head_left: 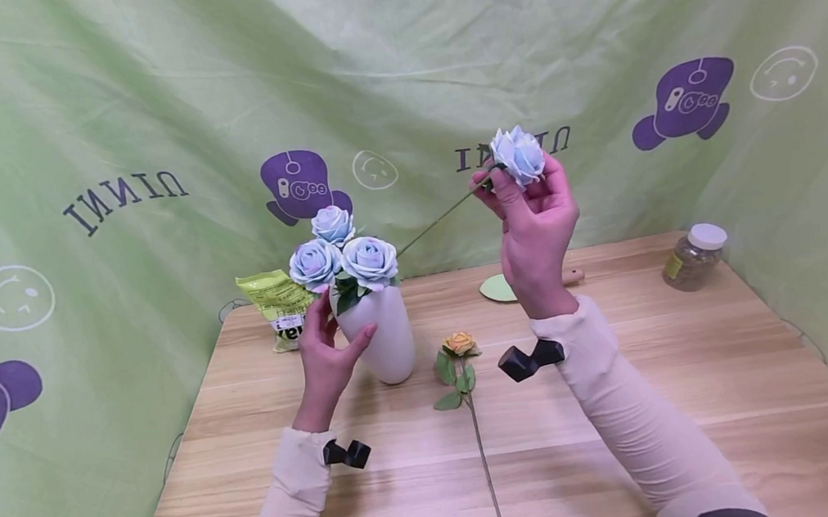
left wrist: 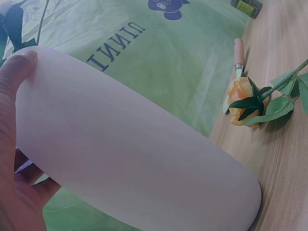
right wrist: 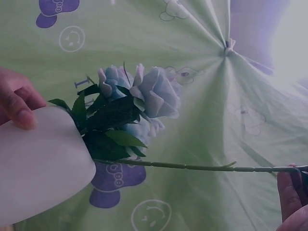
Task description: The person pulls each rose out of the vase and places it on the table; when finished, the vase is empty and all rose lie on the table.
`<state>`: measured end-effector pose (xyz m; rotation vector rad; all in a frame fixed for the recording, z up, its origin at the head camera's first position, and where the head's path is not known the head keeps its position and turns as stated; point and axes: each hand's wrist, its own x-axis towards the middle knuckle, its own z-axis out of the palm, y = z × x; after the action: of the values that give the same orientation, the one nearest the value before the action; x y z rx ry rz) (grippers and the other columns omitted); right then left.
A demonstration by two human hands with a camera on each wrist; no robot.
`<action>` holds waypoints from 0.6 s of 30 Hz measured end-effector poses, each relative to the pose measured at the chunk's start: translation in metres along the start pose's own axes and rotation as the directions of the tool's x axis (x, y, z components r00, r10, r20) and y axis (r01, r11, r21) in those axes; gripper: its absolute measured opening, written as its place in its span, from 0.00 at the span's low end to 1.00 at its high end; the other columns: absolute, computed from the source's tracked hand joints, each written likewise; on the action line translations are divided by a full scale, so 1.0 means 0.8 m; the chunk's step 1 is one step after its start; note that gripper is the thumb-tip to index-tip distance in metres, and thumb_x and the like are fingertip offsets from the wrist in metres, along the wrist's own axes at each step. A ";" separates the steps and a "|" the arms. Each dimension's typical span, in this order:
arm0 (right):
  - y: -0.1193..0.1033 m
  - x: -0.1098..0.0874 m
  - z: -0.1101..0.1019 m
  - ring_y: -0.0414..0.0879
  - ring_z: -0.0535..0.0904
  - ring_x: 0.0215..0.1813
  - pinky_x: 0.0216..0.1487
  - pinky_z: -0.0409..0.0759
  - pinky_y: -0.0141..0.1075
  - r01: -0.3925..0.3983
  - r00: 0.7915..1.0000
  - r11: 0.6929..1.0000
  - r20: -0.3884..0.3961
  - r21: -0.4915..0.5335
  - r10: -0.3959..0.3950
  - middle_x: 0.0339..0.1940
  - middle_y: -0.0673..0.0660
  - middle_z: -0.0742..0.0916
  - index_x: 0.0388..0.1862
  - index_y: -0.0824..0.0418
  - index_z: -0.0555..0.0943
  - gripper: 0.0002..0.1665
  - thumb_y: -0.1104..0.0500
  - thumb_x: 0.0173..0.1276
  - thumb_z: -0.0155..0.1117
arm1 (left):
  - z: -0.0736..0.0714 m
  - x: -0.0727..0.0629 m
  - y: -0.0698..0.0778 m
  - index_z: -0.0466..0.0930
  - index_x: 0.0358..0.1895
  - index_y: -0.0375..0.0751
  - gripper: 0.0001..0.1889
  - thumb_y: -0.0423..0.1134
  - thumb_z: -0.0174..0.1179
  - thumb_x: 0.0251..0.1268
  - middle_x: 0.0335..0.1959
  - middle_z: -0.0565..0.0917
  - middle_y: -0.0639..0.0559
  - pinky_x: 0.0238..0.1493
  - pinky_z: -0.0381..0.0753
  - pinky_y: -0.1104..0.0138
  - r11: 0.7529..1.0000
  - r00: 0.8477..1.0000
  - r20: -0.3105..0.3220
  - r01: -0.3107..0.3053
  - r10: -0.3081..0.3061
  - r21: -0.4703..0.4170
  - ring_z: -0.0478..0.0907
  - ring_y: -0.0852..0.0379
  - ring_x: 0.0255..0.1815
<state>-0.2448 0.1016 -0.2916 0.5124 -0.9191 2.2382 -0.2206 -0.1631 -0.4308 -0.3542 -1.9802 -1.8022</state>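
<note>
A white vase [head_left: 386, 339] stands on the table, slightly tilted in the head view, with several pale blue roses [head_left: 371, 263] bunched in its mouth. My left hand [head_left: 328, 352] grips the vase near its rim; in the left wrist view the thumb lies along the upper wall. Up to the right, my right hand [head_left: 538, 219] pinches another blue rose [head_left: 518, 156] just below its bloom. Its long stem [right wrist: 192, 167] slants down to the vase mouth, where its lower end is hidden behind the flowers. On the tabletop in front lies a yellow-orange rose [head_left: 460, 344] with green leaves.
Left of the vase stands a green snack bag [head_left: 273, 295]. A light green paddle-shaped tool [head_left: 497, 288] with a wooden handle lies at the back, partly behind the right wrist. A white-lidded jar [head_left: 696, 257] stands at the back right. Green printed cloth [head_left: 397, 63] hangs around the table.
</note>
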 end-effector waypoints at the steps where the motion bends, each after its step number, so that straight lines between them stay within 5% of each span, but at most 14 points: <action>1: -0.001 0.001 0.000 0.52 0.88 0.39 0.48 0.91 0.45 0.005 1.000 1.000 0.000 0.000 -0.005 0.45 0.63 0.86 0.56 0.67 0.77 0.20 0.74 0.65 0.65 | 0.000 0.000 0.000 0.67 0.68 0.33 0.39 0.23 0.72 0.49 0.65 0.75 0.43 0.66 0.78 0.75 1.000 1.000 -0.001 0.000 0.000 -0.003 0.76 0.56 0.63; 10: -0.017 0.013 -0.002 0.53 0.87 0.38 0.48 0.90 0.46 0.011 0.999 0.999 -0.048 0.040 -0.009 0.41 0.64 0.86 0.54 0.69 0.77 0.19 0.74 0.65 0.65 | 0.001 0.001 0.001 0.67 0.67 0.33 0.39 0.22 0.72 0.48 0.62 0.75 0.49 0.65 0.78 0.75 1.000 1.000 -0.007 -0.011 0.011 -0.023 0.77 0.56 0.62; 18: -0.034 0.025 -0.007 0.55 0.86 0.38 0.47 0.91 0.45 -0.006 0.996 0.994 -0.091 0.107 0.015 0.40 0.67 0.86 0.55 0.71 0.75 0.21 0.74 0.63 0.67 | 0.000 0.001 0.001 0.68 0.66 0.32 0.38 0.23 0.73 0.48 0.64 0.75 0.42 0.66 0.78 0.74 1.000 1.000 -0.001 -0.017 0.017 0.009 0.75 0.56 0.64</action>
<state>-0.2406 0.1287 -0.2709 0.4498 -0.7609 2.3092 -0.2207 -0.1630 -0.4296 -0.3662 -1.9786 -1.7817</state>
